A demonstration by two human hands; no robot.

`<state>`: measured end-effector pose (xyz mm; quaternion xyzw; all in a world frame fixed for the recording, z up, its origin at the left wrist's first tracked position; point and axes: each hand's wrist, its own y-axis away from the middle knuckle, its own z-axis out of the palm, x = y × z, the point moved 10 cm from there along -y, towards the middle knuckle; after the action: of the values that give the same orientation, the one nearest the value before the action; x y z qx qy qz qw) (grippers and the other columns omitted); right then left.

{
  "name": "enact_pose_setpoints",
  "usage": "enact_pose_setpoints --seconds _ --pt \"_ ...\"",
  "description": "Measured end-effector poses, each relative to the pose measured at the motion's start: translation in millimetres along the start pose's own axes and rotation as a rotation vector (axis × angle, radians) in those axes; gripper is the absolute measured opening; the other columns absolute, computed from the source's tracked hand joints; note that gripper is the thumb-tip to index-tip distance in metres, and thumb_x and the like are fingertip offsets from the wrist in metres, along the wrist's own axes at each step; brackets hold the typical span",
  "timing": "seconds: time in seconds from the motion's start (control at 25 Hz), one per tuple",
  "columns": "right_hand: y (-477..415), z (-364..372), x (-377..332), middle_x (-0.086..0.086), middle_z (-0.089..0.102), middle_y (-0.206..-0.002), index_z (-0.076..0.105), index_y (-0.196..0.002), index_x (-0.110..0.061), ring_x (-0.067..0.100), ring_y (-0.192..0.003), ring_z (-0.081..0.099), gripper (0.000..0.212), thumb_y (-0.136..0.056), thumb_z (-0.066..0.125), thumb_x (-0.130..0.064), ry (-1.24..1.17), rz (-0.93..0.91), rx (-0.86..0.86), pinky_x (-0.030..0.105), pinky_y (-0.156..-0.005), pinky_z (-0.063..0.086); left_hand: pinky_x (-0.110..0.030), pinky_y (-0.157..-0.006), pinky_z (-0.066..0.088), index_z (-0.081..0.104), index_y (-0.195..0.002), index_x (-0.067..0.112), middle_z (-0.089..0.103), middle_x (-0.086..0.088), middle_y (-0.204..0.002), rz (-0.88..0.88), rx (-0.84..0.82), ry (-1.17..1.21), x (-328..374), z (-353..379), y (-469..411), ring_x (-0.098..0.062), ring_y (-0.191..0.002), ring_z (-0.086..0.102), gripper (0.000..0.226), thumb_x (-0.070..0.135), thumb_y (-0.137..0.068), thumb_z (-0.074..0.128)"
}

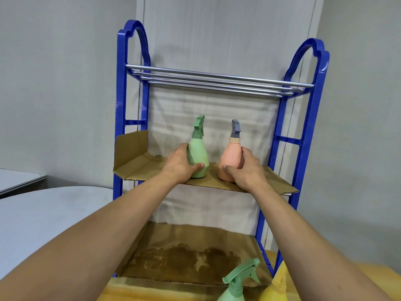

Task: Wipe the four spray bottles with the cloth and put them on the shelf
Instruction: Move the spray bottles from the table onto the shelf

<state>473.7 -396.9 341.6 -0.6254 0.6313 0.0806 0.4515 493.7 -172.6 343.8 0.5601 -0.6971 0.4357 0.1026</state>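
A green spray bottle [198, 153] and a pink spray bottle with a grey nozzle [232, 158] stand upright on the cardboard-lined middle shelf [138, 164] of a blue rack [120, 118]. My left hand [181, 165] grips the green bottle's base from the left. My right hand [247, 168] grips the pink bottle's base from the right. A second green spray bottle [236, 283] stands at the bottom edge, with a yellow thing [276, 288] beside it, too cut off to name. No cloth is in view.
The rack's top tier is bare metal rods [217, 80]. Its bottom shelf holds stained cardboard [184, 259]. The rack stands against a grey wall. A grey round table [43, 213] lies to the left and a yellow surface [152, 291] below.
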Motion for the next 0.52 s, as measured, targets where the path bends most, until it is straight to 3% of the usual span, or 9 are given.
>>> enact_pose_setpoints --seconds 0.28,0.52 --pt "2.7 -3.8 1.5 0.010 0.047 -0.132 0.042 -0.141 -0.015 0.029 -0.115 0.055 0.074 -0.081 0.078 -0.041 0.077 0.010 0.031 0.038 -0.094 0.046 -0.037 -0.102 0.044 0.043 -0.145 0.010 0.058 -0.011 -0.138 -0.019 0.025 -0.022 2.1 3.1 -1.2 -0.029 -0.129 0.053 0.075 0.038 -0.086 0.081" --pt "-5.1 1.3 2.7 0.010 0.053 -0.130 0.044 -0.139 -0.014 0.027 -0.112 0.057 0.072 -0.081 0.076 -0.044 0.089 0.005 0.002 0.038 -0.091 0.049 -0.039 -0.098 0.047 0.046 -0.141 0.012 0.058 -0.011 -0.134 -0.034 0.012 -0.062 -0.7 7.3 -6.4 -0.029 -0.123 0.056 0.070 0.041 -0.086 0.080"
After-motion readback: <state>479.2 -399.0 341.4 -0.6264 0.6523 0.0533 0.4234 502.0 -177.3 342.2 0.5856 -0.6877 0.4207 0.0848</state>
